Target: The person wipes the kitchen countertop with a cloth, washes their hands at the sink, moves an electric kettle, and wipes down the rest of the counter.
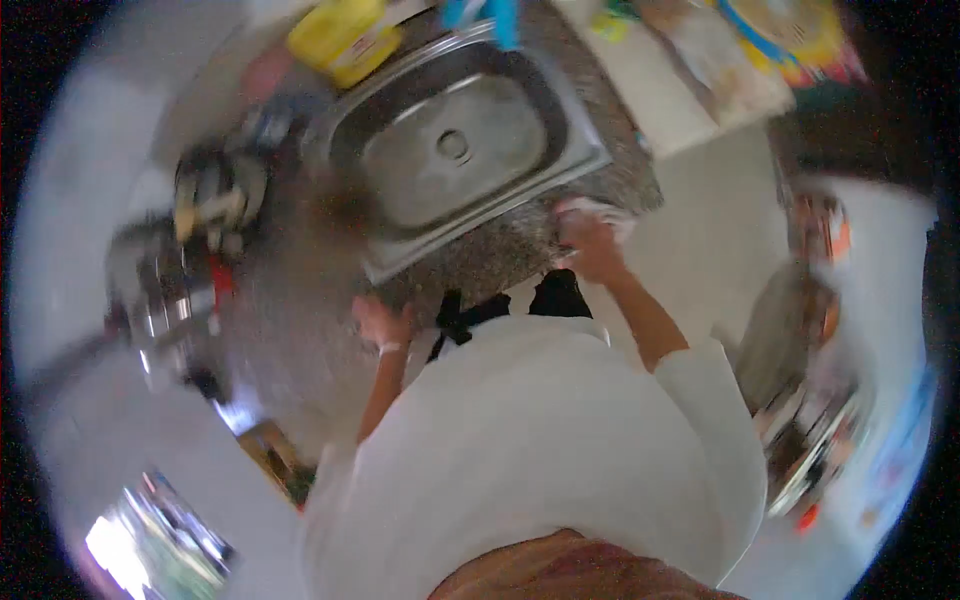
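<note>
My right hand (592, 250) presses a pink and white cloth (612, 218) onto the speckled stone counter (480, 252), near its right end by the sink's front corner. The fingers are closed on the cloth, which bunches out around them. My left hand (382, 324) is at the counter's front edge, left of my body, with its fingers apart and nothing visible in it. Motion blurs this hand somewhat. Between and beyond both hands lies a steel sink (500, 205) with a round drain in its bottom.
A yellow container (348, 42) and a blue item (482, 14) stand behind the sink. Blurred metal pots (165, 290) and utensils are at left. Food packages (780, 35) lie on a pale surface at upper right. Cluttered shelves (815, 420) stand at right.
</note>
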### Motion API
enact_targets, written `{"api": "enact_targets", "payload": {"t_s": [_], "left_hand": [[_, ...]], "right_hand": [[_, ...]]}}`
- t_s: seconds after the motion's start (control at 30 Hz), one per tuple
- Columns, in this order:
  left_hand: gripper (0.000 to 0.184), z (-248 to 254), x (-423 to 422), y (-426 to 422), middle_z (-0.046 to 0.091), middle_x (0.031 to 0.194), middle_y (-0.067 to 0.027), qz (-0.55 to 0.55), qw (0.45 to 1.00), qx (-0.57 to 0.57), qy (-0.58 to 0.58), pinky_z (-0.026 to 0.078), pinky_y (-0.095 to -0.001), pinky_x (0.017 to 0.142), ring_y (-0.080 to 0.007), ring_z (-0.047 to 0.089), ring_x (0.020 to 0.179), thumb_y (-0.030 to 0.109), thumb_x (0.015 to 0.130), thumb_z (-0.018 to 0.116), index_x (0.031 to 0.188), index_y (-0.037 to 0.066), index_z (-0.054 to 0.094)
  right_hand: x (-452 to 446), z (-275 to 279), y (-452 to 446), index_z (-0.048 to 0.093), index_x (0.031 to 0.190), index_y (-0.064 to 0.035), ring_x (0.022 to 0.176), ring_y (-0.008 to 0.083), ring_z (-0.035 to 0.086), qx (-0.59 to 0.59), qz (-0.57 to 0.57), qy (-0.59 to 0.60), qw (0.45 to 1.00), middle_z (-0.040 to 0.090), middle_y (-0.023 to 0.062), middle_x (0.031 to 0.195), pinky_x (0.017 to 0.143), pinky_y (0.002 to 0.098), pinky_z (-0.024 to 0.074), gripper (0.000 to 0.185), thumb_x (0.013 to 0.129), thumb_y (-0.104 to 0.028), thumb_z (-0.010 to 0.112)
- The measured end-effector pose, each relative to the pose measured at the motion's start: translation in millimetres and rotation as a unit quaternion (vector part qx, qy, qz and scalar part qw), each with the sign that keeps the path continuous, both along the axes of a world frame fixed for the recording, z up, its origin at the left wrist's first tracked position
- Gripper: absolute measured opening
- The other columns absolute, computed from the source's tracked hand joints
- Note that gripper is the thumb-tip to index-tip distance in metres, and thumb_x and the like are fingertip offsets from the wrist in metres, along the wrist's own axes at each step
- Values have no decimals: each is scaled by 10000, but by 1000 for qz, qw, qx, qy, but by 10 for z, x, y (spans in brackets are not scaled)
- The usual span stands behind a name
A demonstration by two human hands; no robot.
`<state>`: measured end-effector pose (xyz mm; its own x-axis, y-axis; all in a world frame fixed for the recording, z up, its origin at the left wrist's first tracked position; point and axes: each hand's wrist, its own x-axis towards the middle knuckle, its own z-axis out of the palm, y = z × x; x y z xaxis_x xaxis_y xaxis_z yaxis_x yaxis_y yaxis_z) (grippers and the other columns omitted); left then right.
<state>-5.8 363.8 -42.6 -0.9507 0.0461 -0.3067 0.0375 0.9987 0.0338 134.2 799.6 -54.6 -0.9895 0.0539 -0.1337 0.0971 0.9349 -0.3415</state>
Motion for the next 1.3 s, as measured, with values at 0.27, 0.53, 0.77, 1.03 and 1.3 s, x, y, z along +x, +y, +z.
{"api": "enact_targets", "payload": {"t_s": [0.27, 0.53, 0.77, 1.03, 1.3], "left_hand": [[876, 387, 608, 871, 42, 1478, -189, 157, 981, 15, -109, 94, -641, 1009, -330, 18, 1375, 411, 724, 667, 1395, 68, 220], [669, 551, 600, 642, 80, 1493, -117, 144, 980, 68, -117, 141, -621, 1024, -278, 62, 1380, 350, 810, 569, 1386, 142, 300], [612, 281, 638, 141, 136, 1486, -114, 314, 865, 382, -79, 143, -575, 1040, -321, 115, 1367, 356, 876, 483, 1403, 138, 258], [666, -10, 813, 474, 73, 1445, -279, 143, 908, 368, 144, 121, -518, 1058, -447, 54, 1340, 443, 863, 454, 1396, 95, 256], [744, 59, 851, 1402, 46, 1456, -264, 20, 954, 294, 57, 50, -661, 1001, -465, 20, 1336, 681, 802, 340, 1386, 223, 298]], "right_hand": [[8, 137, 1505, 335, 1355, -120, 1294, 465, 152, 78, 200, -83, 973, 197, 231, 1408, 1033, 548, 208, 770, 708, -349, 683], [-988, 707, -433, 356, 1362, -247, 1352, 334, 130, 40, 562, -167, 809, 175, 74, 1477, 1060, 533, 160, 737, 723, -474, 644], [-1802, 520, -2885, 324, 1374, -292, 1376, 288, 71, 31, 638, -113, 761, 145, 18, 1491, 1090, 497, 130, 712, 744, -464, 609], [-1642, 81, -2677, 321, 1373, -218, 1368, 297, 82, 69, 660, -92, 743, 187, 32, 1474, 1082, 510, 106, 737, 723, -459, 572], [-1232, 558, -1919, 311, 1372, -159, 1342, 282, 192, -132, 482, -167, 850, 211, 94, 1458, 1076, 458, 178, 741, 731, -315, 648]]}}
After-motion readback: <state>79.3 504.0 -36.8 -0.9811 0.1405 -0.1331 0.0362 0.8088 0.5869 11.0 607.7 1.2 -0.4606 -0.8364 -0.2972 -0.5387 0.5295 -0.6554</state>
